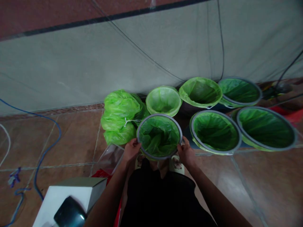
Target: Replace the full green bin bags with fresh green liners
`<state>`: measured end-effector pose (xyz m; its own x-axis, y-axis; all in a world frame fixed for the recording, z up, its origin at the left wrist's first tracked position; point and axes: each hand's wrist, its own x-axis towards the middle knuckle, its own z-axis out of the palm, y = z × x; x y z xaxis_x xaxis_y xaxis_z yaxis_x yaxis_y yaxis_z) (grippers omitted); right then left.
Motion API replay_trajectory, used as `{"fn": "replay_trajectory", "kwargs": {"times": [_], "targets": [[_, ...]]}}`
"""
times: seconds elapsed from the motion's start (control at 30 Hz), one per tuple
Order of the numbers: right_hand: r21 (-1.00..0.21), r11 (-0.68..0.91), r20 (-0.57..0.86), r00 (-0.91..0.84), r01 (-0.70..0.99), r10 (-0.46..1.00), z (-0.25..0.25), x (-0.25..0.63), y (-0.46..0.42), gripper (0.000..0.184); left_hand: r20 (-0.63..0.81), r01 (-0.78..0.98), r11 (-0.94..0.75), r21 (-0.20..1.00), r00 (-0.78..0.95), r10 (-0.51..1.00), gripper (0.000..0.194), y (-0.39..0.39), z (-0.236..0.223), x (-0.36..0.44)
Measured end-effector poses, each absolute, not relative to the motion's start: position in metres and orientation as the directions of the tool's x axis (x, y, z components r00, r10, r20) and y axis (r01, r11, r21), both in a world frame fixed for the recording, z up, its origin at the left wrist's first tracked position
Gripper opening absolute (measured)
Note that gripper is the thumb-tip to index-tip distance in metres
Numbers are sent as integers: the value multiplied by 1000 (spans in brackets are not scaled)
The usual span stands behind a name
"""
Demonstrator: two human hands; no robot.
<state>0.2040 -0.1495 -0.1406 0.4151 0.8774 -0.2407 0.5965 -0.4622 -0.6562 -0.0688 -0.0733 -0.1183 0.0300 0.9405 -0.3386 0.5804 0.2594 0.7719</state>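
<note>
A trash can with a grey rim ring stands in front of me, lined with a green plastic bag that hangs loose and creased inside. My left hand grips the ring at its left side. On the opposite side my right hand is closed on the same ring, with the thumb toward the top. Directly behind is a can with a pale green liner folded over its edge. A stuffed green bag bundle with a white tie lies left of the can.
Several more lined cans, including one with a grey ring, stand to the right along the wall. At the lower left are a white box with a dark object on it and a blue hose on the tiles.
</note>
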Motion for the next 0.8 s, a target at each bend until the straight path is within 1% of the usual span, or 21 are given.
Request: {"fn": "replay_trajectory", "kwargs": {"times": [0.23,0.37,0.53,0.7,0.8], "targets": [[-632,-467,-252,406,619,879,-150,205,-143,63,-366,646,287,707,-13,931,27,-71,-125,-65],[-601,-450,-248,381,660,890,-154,206,-141,61,-367,700,283,655,-32,930,27,-74,-131,-65],[-520,-447,-253,369,728,895,-152,206,-138,59,-357,773,269,574,-60,932,28,-75,-140,-66],[-400,-419,-233,352,815,907,-150,204,-130,56,-363,764,287,578,-74,929,27,-77,-153,-66],[-323,-412,-249,343,852,906,-149,199,-130,55,-371,746,317,585,-101,923,26,-76,-156,-62]]}}
